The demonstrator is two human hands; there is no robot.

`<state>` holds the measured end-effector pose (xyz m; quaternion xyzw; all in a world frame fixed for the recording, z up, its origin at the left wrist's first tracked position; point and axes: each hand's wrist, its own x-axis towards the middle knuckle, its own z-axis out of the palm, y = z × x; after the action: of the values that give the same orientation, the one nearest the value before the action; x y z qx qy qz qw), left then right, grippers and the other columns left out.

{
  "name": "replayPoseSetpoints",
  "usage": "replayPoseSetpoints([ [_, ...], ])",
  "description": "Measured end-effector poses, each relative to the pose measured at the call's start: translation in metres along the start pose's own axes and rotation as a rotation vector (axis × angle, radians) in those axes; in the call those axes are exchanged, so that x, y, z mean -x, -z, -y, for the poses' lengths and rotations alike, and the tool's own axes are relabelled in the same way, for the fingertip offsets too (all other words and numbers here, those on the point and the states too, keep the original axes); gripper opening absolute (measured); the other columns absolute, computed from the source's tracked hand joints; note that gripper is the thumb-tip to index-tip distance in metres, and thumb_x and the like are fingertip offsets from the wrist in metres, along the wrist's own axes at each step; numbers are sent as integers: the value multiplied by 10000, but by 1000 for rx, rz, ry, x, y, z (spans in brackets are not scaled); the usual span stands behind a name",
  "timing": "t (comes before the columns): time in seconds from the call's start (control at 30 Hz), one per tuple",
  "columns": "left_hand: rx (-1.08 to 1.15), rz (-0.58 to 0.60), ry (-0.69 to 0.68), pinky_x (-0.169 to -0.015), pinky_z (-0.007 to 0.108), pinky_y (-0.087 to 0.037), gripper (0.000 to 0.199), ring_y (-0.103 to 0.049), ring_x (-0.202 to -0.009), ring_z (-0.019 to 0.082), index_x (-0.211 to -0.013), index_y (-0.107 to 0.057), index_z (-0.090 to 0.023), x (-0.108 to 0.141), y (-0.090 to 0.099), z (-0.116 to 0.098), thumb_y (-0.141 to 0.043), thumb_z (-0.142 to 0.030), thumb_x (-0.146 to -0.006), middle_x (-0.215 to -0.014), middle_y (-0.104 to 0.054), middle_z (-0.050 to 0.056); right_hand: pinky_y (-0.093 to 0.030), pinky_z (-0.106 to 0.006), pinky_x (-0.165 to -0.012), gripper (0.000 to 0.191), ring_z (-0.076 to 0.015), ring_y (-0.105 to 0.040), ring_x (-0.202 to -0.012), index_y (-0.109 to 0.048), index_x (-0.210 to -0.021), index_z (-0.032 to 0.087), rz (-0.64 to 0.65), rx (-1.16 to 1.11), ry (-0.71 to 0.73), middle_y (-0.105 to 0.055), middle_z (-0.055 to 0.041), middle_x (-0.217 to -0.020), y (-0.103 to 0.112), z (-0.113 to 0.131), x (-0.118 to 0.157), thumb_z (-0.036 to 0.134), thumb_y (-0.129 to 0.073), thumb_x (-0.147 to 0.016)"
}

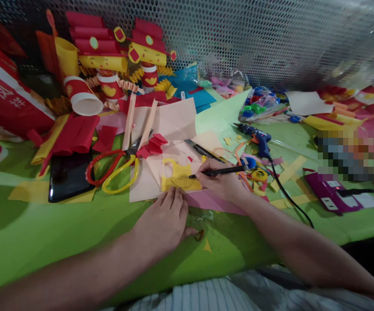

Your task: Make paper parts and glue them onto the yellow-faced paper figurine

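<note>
My right hand [221, 179] grips a black pen [227, 170], its tip at the right end of an outline drawn on a yellow piece of paper [170, 169]. That outline looks like a wide heart shape. Flat on the lower edge of the same paper lies my left hand [164, 216], fingers stretched out and thumb apart. Pale pink sheets [144, 185] lie beneath the yellow paper. Just behind it rests a second dark pen [204, 151]. Scissors with red and yellow handles [118, 170] are to the left, beside folded red paper pieces [152, 146].
A blue glue gun [254, 137] with a black cord lies right, near a purple power strip [331, 192]. A black phone [70, 175] sits left. Two paper figures on red cups [109, 88] stand behind, beside a tipped cup [84, 97]. Yellow scraps [290, 172] litter the green table [109, 242].
</note>
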<state>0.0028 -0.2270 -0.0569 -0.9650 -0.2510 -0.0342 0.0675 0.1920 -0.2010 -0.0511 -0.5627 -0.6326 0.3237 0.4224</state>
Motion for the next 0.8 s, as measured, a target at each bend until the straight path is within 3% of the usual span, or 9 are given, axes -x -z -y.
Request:
replayPoseSetpoints([
  [0.5,59,-58,-6,-867,435,-489,589,-592,-1076,343,-1090,-608,17,2,-3,1,-462,-508,-866,-1127,-627,273,-389,-242,-502,128,-94,-462,-518,-452,-597,211,32,-15,-63,-495,28,-533,3,2,0,244,-529,-693],
  [0.8,15,7,-3,-863,412,-500,582,-600,-1067,337,-1083,-619,9,-1,4,0,-486,-509,-855,-1127,-633,257,-387,-254,-483,148,-108,-460,-506,-445,-583,217,35,-50,-98,-487,26,-494,3,1,0,288,-536,-675],
])
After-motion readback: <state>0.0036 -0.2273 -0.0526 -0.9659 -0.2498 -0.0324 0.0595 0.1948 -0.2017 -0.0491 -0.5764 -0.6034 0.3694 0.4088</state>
